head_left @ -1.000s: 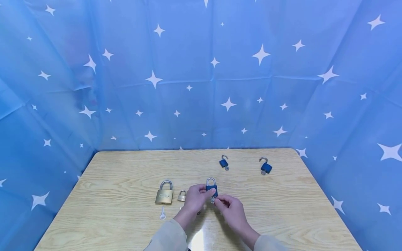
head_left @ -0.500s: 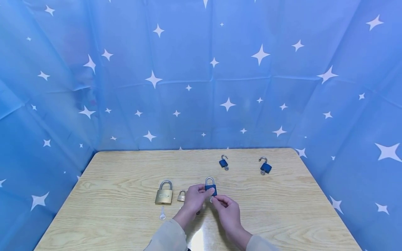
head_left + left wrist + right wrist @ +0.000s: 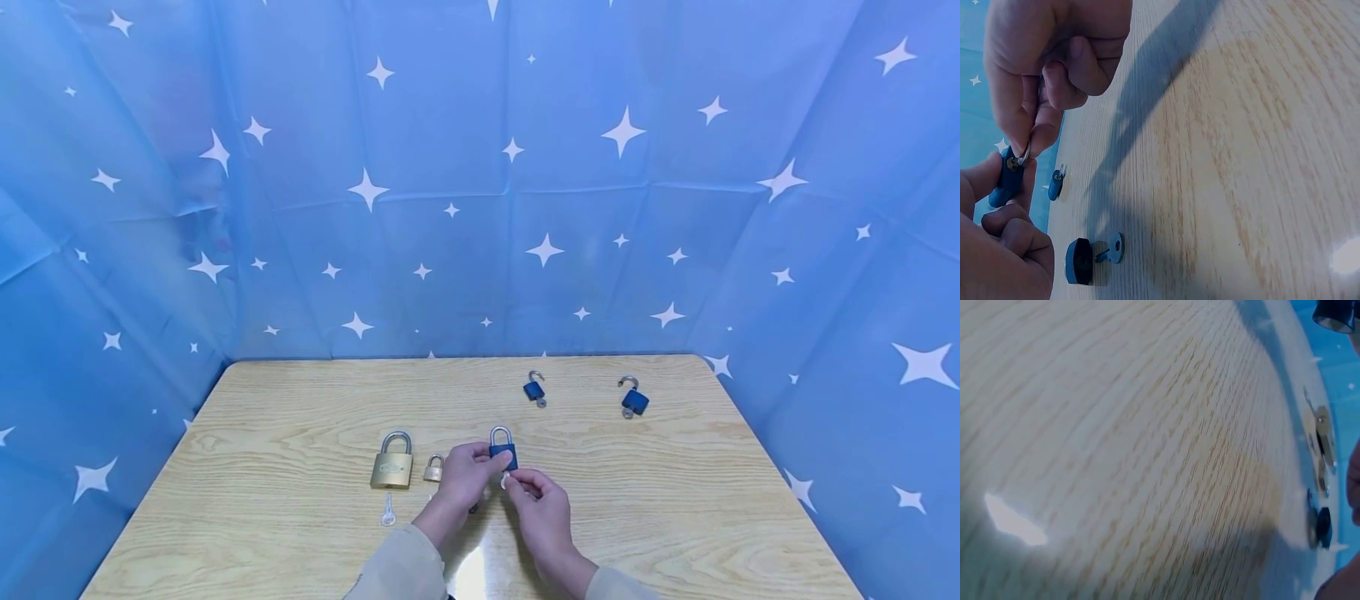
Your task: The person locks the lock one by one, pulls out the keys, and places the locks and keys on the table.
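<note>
In the head view, my left hand (image 3: 462, 481) grips a blue padlock (image 3: 504, 452) upright by its body, the thumb across the front. Its silver shackle is down in the body. A key (image 3: 505, 480) stands at the padlock's bottom, and my right hand (image 3: 545, 514) pinches its head between thumb and finger. The left wrist view shows the key (image 3: 1025, 154) at the brass keyhole, its blade hidden. Under the left hand on the table lie a dark padlock (image 3: 1079, 261) and a loose key (image 3: 1116, 248). Only the edge of my right hand (image 3: 1354, 481) shows in the right wrist view.
Left of the hands are a large brass padlock (image 3: 392, 469), its key (image 3: 388, 510) and a small brass padlock (image 3: 433, 472). Farther back lie two blue padlocks with raised shackles and keys in them, one in the middle (image 3: 534, 390), one to the right (image 3: 635, 402).
My right hand has shifted slightly left and its wrist has turned while it pinches the key. The left hand and the padlock have hardly moved.
</note>
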{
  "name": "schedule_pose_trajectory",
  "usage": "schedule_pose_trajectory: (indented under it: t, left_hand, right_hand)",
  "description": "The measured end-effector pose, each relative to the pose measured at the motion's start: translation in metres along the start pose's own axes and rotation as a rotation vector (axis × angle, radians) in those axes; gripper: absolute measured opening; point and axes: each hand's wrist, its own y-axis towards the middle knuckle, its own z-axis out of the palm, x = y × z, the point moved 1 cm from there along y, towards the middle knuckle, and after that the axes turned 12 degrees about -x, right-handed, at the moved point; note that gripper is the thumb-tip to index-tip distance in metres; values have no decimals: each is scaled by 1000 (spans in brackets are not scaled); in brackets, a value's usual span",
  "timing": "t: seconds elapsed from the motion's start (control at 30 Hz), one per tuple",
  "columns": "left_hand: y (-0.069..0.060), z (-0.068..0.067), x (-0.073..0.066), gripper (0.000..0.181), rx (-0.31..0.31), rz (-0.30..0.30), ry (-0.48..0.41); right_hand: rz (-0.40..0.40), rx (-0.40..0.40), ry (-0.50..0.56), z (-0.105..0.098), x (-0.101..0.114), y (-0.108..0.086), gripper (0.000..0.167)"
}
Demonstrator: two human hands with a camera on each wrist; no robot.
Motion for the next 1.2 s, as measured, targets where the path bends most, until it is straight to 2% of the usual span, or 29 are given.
schedule_pose_trajectory:
  t: [0.2, 0.47, 0.7, 0.83, 1.0, 1.2]
  left_hand:
    - [0, 0, -1, 35, 1, -7, -3]
    - [0, 1, 0, 33, -10, -9, -10]
    - [3, 0, -1, 30, -23, -29, -20]
    - [3, -1, -3, 30, -12, -22, -22]
    - [4, -1, -3, 30, -21, -16, -24]
    - [6, -2, -4, 26, -40, -2, 25]
  right_hand:
    - [-12, 16, 1, -1, 1, 0, 21]
    - [-34, 38, -68, -3, 4, 0, 18]
    - [-79, 125, -135, -7, 4, -2, 16]
    - [-93, 131, -161, -8, 3, -2, 16]
    - [-144, 114, -229, -10, 3, -2, 14]
    - [-166, 172, -329, -14, 1, -3, 9]
